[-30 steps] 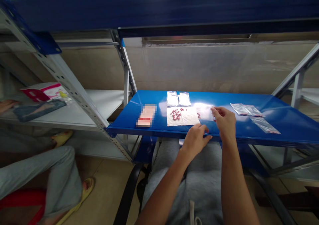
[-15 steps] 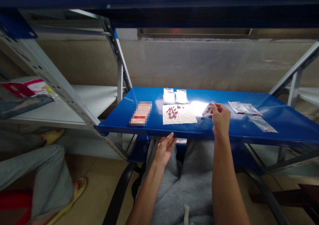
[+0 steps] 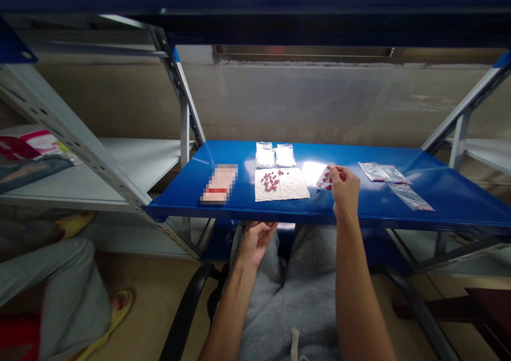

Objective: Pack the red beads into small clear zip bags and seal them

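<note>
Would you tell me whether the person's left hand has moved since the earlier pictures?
Yes, the left hand dropped from over the blue shelf to below its edge.

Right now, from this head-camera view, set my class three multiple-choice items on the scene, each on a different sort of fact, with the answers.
1. Where do the small red pieces lie?
A. On the floor
B. On the lower white shelf
C. On a white sheet on the blue steel shelf

2. How many white-filled clear packets lie beyond the sheet?
A. One
B. Two
C. Four

3. What is the right hand doing?
A. Pinching a small clear bag
B. Resting flat on the shelf
C. Gripping the shelf's front edge

Answers:
1. C, the pieces are scattered on the sheet.
2. B, two packets lie side by side.
3. A, the bag is held between its fingertips.
</note>
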The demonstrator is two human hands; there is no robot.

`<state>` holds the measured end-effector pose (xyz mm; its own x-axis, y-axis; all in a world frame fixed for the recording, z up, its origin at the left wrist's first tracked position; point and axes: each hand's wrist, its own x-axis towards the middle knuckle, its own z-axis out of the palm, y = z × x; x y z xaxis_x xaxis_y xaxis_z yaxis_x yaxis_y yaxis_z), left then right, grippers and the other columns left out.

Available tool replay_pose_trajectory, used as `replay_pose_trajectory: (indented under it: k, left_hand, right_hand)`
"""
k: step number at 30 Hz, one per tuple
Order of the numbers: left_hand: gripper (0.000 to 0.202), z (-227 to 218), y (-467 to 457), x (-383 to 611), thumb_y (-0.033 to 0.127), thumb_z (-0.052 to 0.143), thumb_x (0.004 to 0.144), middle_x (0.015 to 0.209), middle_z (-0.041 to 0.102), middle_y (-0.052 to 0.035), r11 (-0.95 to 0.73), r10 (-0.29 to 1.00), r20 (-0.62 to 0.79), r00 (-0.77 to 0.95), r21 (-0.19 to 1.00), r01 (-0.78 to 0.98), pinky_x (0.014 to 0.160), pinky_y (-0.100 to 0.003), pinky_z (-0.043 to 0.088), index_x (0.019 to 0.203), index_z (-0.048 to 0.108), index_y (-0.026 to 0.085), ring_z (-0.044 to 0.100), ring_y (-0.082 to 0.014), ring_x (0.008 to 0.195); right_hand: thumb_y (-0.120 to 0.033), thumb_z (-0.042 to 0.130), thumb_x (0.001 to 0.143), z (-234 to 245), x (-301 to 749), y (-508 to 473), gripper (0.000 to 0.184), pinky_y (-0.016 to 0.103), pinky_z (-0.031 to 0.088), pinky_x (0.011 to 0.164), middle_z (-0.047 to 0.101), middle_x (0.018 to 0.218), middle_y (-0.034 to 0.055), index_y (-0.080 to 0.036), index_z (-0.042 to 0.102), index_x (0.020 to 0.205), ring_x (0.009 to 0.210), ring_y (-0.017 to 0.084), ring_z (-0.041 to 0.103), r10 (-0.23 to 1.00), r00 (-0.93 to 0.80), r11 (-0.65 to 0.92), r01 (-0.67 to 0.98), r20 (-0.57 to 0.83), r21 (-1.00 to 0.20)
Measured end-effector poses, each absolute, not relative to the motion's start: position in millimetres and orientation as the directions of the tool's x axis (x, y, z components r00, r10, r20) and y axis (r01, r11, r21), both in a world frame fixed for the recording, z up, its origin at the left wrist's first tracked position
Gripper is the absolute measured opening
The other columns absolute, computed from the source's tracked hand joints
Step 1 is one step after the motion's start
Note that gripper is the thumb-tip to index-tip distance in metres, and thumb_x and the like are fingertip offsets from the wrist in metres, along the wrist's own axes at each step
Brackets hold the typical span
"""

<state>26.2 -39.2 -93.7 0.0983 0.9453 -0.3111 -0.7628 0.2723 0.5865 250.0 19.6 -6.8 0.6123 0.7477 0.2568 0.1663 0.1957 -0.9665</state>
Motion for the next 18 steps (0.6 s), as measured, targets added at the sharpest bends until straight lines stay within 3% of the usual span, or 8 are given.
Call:
replay_pose_trajectory:
  k: [7,12,18]
  left_hand:
    - [0.03,-92,-38,22,-0.005,0.056,0.055,0.087,0.077,-0.0013,0.323,0.921,-0.372,0.113,0.573,-0.753,0.105,-0.041,0.056,0.072,0.065,0.018,0.074,-0.022,0.102]
    - [0.025,-87,-36,19,-0.007,0.052,0.055,0.081,0.075,-0.0029,0.364,0.905,-0.4,0.142,0.56,-0.744,0.105,-0.04,0.058,0.058,0.055,0.017,0.075,-0.0205,0.096]
    - [0.024,-84,-39,20,-0.007,0.051,0.06,0.084,0.076,-0.0037,0.356,0.906,-0.4,0.138,0.546,-0.759,0.107,-0.038,0.055,0.065,0.058,0.016,0.075,-0.0199,0.1]
  right_hand:
    - [-0.053,0.069,0.078,-5,247,25,0.041,0.024,0.047,0.05,0.073,0.081,0.0076,-0.016,0.073,0.095,0.071,0.019,0.069,0.779,0.59,0.192,0.097,0.212,-0.977]
    - [-0.055,0.072,0.075,-1,265,27,0.042,0.024,0.047,0.05,0.072,0.075,0.0072,-0.016,0.072,0.09,0.069,0.019,0.068,0.781,0.588,0.187,0.099,0.209,-0.977]
    - [-0.054,0.076,0.071,0,275,13,0.042,0.023,0.047,0.049,0.072,0.072,0.0057,-0.016,0.073,0.088,0.066,0.017,0.067,0.79,0.587,0.188,0.04,0.175,-0.981]
